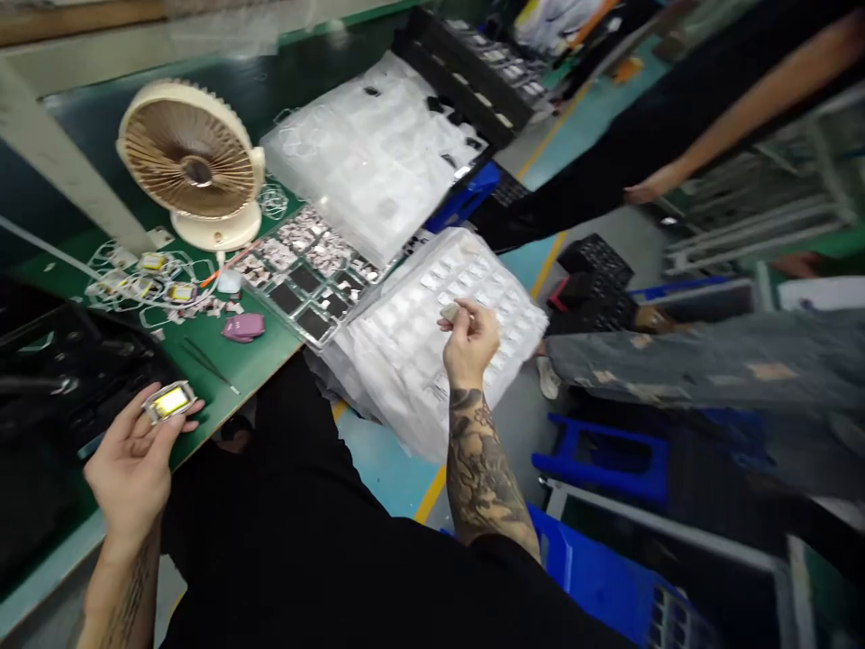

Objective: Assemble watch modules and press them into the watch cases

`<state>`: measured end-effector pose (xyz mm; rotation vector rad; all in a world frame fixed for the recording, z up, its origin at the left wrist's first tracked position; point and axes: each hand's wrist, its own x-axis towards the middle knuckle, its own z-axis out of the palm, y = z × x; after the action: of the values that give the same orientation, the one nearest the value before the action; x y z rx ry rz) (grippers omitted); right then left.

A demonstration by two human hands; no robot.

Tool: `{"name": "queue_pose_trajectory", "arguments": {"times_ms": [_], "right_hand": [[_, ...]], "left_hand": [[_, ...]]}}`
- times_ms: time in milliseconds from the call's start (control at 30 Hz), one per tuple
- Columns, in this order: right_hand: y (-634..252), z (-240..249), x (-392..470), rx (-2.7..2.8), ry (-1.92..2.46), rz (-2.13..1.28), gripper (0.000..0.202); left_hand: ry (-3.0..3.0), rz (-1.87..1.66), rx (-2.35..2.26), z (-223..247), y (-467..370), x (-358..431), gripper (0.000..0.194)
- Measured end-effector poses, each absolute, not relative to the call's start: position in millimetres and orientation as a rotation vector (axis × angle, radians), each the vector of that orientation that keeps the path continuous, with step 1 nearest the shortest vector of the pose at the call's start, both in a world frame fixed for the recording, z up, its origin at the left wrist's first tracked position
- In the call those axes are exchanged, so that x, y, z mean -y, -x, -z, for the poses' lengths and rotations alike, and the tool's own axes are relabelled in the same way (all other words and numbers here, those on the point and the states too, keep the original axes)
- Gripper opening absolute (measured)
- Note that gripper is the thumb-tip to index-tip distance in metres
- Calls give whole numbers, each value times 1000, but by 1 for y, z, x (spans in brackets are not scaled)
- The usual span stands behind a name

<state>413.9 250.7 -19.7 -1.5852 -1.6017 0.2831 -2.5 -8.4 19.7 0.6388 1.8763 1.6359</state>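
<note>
In my left hand (pixel 139 460), at the lower left, is a small rectangular part with a silvery frame and a bright yellow-white face (pixel 168 402), pinched between thumb and fingers. My right hand (pixel 471 338) is closed on a small pale flat piece (pixel 449 312). It is above a white moulded tray (pixel 405 361) with rows of pockets, many of them holding small pale parts. Beside that tray, a clear compartment box (pixel 317 338) holds heaps of small pinkish-white pieces and dark pads. Tweezers (pixel 211 364) lie on the green table near my left hand.
A cream desk fan (pixel 193 162) stands on the green bench (pixel 263 365). Tangled white cables (pixel 122 279) and a purple object (pixel 243 327) lie near it. White plastic sheets (pixel 365 153) cover the far side. Two people stand at right, near blue stools (pixel 601 455).
</note>
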Motion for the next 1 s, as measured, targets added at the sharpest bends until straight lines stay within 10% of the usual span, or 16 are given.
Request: {"name": "queue_pose_trajectory", "arguments": {"times_ms": [467,1000], "right_hand": [[-129,-27,-131,2027,282,-1280,38],[-99,-2,-116,2051,447,-1571,18]], "left_hand": [[-556,-1721,-1614,-21,-7,19,58],[-571,-1867,-1601,-12,10,32,33]]}}
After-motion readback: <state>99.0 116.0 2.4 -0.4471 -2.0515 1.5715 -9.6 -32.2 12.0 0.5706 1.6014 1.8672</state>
